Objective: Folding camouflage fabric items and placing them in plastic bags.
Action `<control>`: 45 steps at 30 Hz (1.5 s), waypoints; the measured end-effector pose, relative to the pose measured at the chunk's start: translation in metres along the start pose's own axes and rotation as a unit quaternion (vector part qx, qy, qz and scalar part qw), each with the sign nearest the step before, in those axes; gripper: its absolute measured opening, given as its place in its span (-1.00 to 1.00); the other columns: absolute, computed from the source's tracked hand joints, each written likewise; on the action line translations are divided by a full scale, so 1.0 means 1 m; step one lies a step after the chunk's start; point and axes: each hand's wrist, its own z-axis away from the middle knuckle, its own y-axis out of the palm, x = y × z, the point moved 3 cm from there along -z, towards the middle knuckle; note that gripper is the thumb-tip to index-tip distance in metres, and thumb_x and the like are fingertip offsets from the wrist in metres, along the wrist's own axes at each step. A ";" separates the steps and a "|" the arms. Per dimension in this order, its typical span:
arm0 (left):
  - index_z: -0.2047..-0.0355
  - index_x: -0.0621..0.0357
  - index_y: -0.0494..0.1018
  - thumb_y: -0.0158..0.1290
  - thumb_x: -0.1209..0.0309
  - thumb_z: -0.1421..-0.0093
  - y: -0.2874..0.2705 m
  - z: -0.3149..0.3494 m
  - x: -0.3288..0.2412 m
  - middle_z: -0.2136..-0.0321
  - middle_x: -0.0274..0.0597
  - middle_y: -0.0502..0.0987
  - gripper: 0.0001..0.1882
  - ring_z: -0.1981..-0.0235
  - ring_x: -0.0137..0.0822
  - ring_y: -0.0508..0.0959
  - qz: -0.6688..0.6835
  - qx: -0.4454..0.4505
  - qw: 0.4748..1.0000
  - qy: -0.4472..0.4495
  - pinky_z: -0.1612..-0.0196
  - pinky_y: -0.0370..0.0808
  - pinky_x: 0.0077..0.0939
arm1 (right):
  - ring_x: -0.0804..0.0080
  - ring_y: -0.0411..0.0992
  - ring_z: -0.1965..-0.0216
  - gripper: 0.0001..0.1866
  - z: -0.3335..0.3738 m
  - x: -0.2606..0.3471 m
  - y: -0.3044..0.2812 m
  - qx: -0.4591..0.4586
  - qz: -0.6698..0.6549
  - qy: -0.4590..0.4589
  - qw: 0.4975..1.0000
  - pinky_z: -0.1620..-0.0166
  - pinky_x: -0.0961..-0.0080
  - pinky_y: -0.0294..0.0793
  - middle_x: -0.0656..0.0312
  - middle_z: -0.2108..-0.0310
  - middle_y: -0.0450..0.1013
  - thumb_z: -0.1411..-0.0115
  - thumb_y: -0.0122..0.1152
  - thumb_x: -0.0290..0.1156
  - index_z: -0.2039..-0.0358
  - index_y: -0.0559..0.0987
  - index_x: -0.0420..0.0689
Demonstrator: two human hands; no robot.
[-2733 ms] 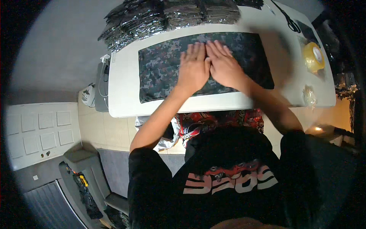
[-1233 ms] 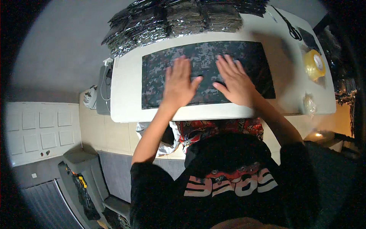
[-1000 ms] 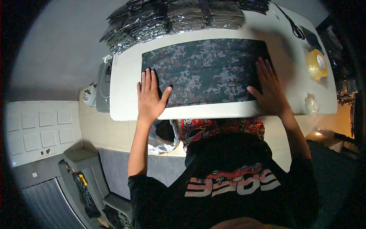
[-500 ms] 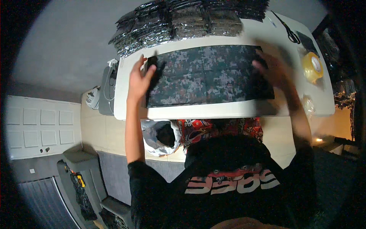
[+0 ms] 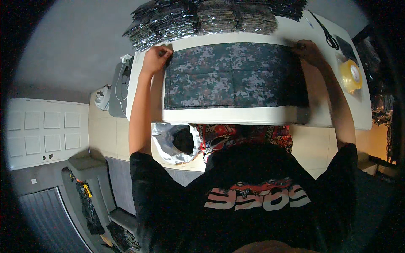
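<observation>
A dark camouflage cloth (image 5: 232, 78) with a pixel pattern lies spread flat on the white table (image 5: 202, 116) in front of me, a faint crease down its middle. At its far left corner my left hand (image 5: 157, 60) is closed, its fingertips pinching the cloth's edge. My right hand (image 5: 311, 51) is closed at the far right corner, its curled fingers on the cloth there. Motion blur and shadow partly hide those right fingertips.
Stacks of folded dark items in shiny wrapping (image 5: 219, 19) line the table's far edge. Toward the right lie black-handled scissors (image 5: 329, 38), a dark flat object (image 5: 347, 50) and a roll of yellowish tape (image 5: 351, 76). A white bag (image 5: 162, 147) with dark contents sits below the near edge.
Both hands have moved away from me to the cloth's far corners, and their spread fingers have closed. The cloth appears slightly higher in view, as do the table's near edge and stacks.
</observation>
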 end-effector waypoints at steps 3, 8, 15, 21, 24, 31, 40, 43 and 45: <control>0.13 0.14 0.69 0.30 0.24 -0.25 0.000 0.001 0.000 0.29 -0.06 0.70 -0.72 0.29 -0.27 0.68 0.028 0.009 0.998 -0.056 0.20 0.56 -0.36 | 0.27 0.61 0.16 -0.77 -0.001 0.008 -0.005 0.057 -0.041 -0.001 0.998 -0.03 0.33 0.59 0.07 0.22 0.65 -0.26 0.38 -0.32 0.19 0.70 -0.21; 0.18 0.18 0.67 0.31 0.23 -0.26 0.005 0.006 -0.009 0.38 -0.17 0.68 -0.73 0.36 -0.39 0.61 0.062 -0.045 0.995 0.059 0.26 0.51 -0.50 | 0.40 0.59 0.20 -0.78 -0.002 -0.004 0.002 0.048 -0.111 0.016 0.993 0.02 0.36 0.60 0.14 0.24 0.64 -0.24 0.41 -0.37 0.18 0.70 -0.24; 0.28 0.19 0.61 0.34 0.38 -0.23 -0.002 -0.006 -0.002 0.39 -0.24 0.65 -0.83 0.34 -0.44 0.58 0.079 0.030 0.996 -0.028 0.23 0.48 -0.52 | 0.44 0.59 0.23 -0.79 -0.007 -0.020 -0.001 0.074 -0.171 -0.010 0.982 0.06 0.42 0.59 0.17 0.30 0.65 -0.27 0.38 -0.37 0.19 0.68 -0.26; 0.21 0.25 0.62 0.34 0.43 -0.23 -0.025 0.014 -0.017 0.28 -0.30 0.67 -0.81 0.27 -0.47 0.57 0.176 -0.027 0.984 -0.018 0.16 0.48 -0.53 | 0.46 0.60 0.23 -0.83 0.026 0.012 -0.027 -0.071 -0.103 -0.137 0.983 0.09 0.49 0.58 0.18 0.29 0.66 -0.31 0.28 -0.42 0.15 0.67 -0.21; 0.20 0.24 0.66 0.34 0.41 -0.24 -0.043 0.036 -0.037 0.26 -0.26 0.67 -0.81 0.29 -0.51 0.57 0.209 -0.063 0.975 0.049 0.25 0.49 -0.53 | 0.47 0.61 0.25 -0.83 0.058 0.033 -0.042 -0.093 -0.030 -0.032 0.995 0.18 0.50 0.60 0.19 0.29 0.65 -0.32 0.25 -0.43 0.14 0.68 -0.21; 0.15 0.19 0.49 0.16 0.33 -0.41 -0.029 0.132 -0.067 0.23 -0.26 0.59 -0.82 0.25 -0.35 0.72 0.283 -0.007 0.948 -0.143 0.42 0.54 -0.61 | 0.53 0.60 0.33 -0.82 0.166 0.064 -0.016 -0.060 -0.248 0.160 0.954 0.34 0.53 0.57 0.22 0.25 0.65 -0.24 0.28 -0.51 0.14 0.68 -0.19; 0.11 0.14 0.40 0.07 0.45 -0.44 0.017 0.185 -0.077 -0.05 -0.14 0.47 -0.90 0.06 -0.34 0.59 0.296 -0.010 0.954 -0.055 0.15 0.58 -0.52 | 0.34 0.63 0.17 -0.87 0.214 0.085 0.012 -0.129 -0.157 0.058 0.977 0.11 0.43 0.64 0.13 0.13 0.64 -0.14 0.32 -0.65 0.29 0.68 -0.20; 0.21 0.23 0.48 0.20 0.54 -0.30 0.013 0.187 -0.075 0.05 -0.12 0.53 -0.88 0.08 -0.34 0.56 0.233 -0.044 0.972 -0.004 0.14 0.58 -0.47 | 0.19 0.64 0.15 -0.86 0.213 0.100 0.011 -0.135 -0.042 -0.052 0.989 0.09 0.35 0.65 0.09 0.17 0.64 -0.11 0.30 -0.68 0.32 0.68 -0.19; 0.24 0.26 0.51 0.24 0.56 -0.25 0.008 0.188 -0.077 0.11 -0.10 0.56 -0.88 0.10 -0.31 0.58 0.165 -0.061 0.983 0.049 0.14 0.58 -0.43 | 0.14 0.63 0.15 -0.87 0.212 0.103 0.010 -0.128 -0.054 -0.050 0.989 0.08 0.32 0.65 0.07 0.18 0.64 -0.10 0.31 -0.67 0.33 0.67 -0.19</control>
